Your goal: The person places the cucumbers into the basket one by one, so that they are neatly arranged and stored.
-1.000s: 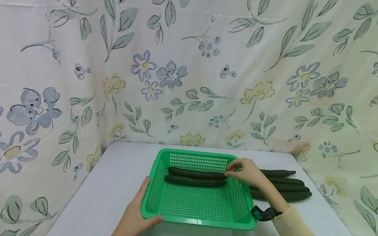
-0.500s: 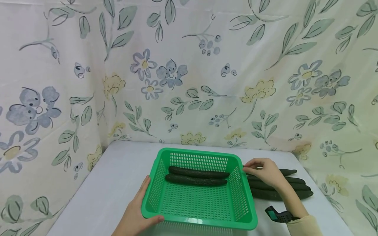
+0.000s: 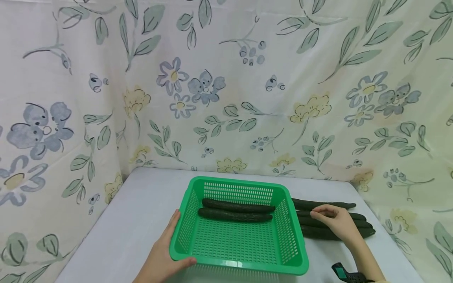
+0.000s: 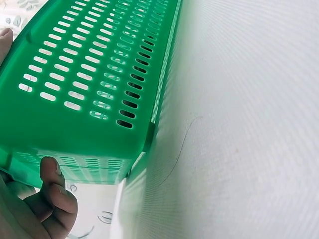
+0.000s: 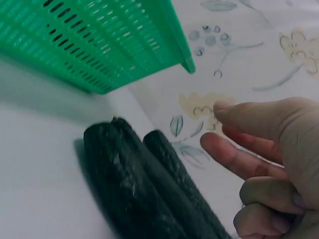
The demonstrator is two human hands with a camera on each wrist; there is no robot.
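Observation:
The green plastic basket (image 3: 226, 263) holds two dark green cucumbers (image 3: 235, 215), lying side by side near its back wall. My left hand (image 3: 161, 249) grips the basket's front left corner, thumb over the front rim and fingers along the left side; several of those fingers (image 4: 62, 204) curl beside the wall in the left wrist view. To the right of the basket lie several more cucumbers (image 3: 320, 233). Over them hovers my right hand (image 3: 336, 221), fingers loosely bent and nothing between them. The right wrist view shows its thumb (image 5: 254, 119) apart from the forefinger, beside the cucumbers (image 5: 124, 174).
A white-covered table (image 3: 124, 220) carries everything. Behind it and at the left hangs a floral curtain (image 3: 226, 86). The basket's right wall (image 3: 288, 232) stands between the two groups of cucumbers. A dark watch (image 3: 348, 274) is on the right wrist.
My right hand has moved right, from the cucumber in the basket, over the right rim, to above the cucumbers outside. The left hand and basket have stayed in place.

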